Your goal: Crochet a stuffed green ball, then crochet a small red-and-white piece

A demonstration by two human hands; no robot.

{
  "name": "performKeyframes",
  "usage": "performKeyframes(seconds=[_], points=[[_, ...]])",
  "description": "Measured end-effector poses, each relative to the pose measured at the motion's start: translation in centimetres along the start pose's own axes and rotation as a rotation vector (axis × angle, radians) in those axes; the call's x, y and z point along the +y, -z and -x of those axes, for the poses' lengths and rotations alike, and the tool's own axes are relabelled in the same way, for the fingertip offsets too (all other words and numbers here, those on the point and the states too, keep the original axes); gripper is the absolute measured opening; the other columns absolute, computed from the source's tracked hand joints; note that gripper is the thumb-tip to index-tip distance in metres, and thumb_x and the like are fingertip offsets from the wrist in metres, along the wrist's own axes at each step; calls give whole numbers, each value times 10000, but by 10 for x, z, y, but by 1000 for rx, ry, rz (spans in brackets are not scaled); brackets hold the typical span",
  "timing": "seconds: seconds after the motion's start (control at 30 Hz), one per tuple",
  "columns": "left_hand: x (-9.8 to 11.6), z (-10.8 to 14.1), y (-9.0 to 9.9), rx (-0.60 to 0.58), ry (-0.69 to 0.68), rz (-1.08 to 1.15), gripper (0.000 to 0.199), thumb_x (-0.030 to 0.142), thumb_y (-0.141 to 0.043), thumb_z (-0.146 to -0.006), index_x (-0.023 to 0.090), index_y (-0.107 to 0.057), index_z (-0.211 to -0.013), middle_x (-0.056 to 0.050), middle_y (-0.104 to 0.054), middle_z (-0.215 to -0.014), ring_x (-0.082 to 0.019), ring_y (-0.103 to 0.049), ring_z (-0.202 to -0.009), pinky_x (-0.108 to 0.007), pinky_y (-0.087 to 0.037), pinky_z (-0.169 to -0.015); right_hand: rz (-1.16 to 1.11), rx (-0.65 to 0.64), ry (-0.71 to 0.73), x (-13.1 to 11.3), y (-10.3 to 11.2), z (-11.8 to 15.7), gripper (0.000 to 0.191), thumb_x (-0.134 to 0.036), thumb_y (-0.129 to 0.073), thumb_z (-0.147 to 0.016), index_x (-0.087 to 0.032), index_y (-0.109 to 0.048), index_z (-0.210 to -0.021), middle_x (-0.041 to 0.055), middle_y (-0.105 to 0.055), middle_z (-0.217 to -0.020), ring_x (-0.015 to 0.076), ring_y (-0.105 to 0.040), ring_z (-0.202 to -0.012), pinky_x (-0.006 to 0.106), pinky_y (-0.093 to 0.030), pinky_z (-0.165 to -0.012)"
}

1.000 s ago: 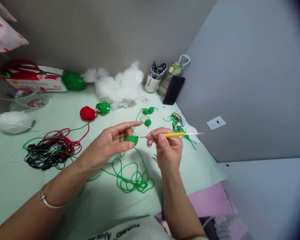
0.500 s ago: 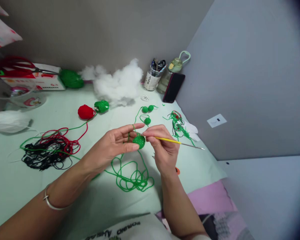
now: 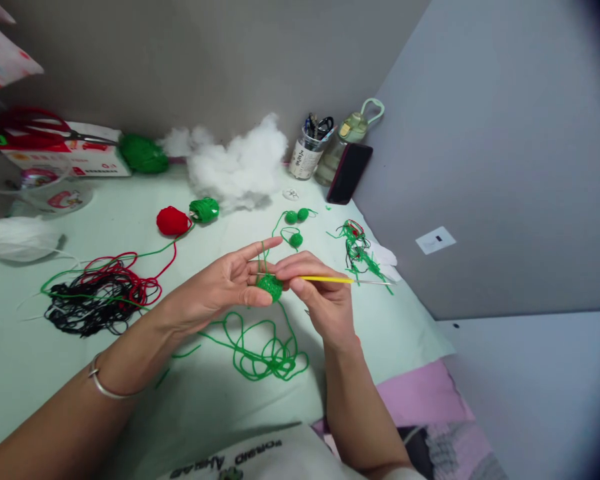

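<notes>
My left hand (image 3: 230, 280) pinches a small round green crochet piece (image 3: 270, 288) between thumb and fingers, with green yarn running over its raised index finger. A crochet hook with a yellow grip (image 3: 325, 279) is held in my right hand (image 3: 320, 293), its tip at the top of the green piece. Loose loops of green yarn (image 3: 265, 357) lie on the table below my hands. Beyond them rest several small green crocheted balls (image 3: 295, 240).
Left are tangled black yarn (image 3: 85, 303), a red yarn ball (image 3: 173, 221) and white yarn (image 3: 20, 240). White stuffing (image 3: 240, 167), a pen cup (image 3: 306, 155) and a phone (image 3: 350, 175) stand at the back. Yarn scraps (image 3: 360, 250) lie right.
Both hands have shifted slightly left with the green piece. The hook has turned closer to level, and my left index finger is raised higher.
</notes>
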State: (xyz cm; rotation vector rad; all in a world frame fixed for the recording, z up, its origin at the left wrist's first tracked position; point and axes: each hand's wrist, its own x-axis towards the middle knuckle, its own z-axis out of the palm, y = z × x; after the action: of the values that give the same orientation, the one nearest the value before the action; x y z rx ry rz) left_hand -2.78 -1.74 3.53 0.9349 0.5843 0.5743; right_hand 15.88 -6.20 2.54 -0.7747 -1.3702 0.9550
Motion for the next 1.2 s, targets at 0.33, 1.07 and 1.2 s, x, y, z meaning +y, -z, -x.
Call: performKeyframes(seconds=[0.33, 1.07, 1.2], points=[[-7, -2, -19, 197, -76, 36, 872, 206, -871, -743, 202, -474, -1520, -29, -724, -1042, -171, -629, -1011, -284, -456, -932, 564, 147, 180, 4, -11, 13, 369, -153, -630, -954, -405, -759, -1191, 44, -699, -1008, 206, -643, -915, 407, -551, -811], [1, 2, -2, -64, -33, 80, 605, 285, -811, -815, 233, -647, -1395, -66, -732, -1071, -202, -674, -993, -321, -469, -929, -176, 298, -151, -2, 5, -3, 197, -383, -680, -929, -239, -755, -817, 17, -652, -747, 135, -562, -592, 284, -478, -517], [-4, 1, -5, 52, -81, -125, 689, 235, -859, -762, 298, -627, -1408, -44, -700, -1128, -235, -630, -1139, -338, -463, -966, 42, 167, -65, -4, -2, 0, 146, -370, -684, -937, -274, -787, -897, 42, -733, -881, 199, -660, -811, 358, -558, -689]])
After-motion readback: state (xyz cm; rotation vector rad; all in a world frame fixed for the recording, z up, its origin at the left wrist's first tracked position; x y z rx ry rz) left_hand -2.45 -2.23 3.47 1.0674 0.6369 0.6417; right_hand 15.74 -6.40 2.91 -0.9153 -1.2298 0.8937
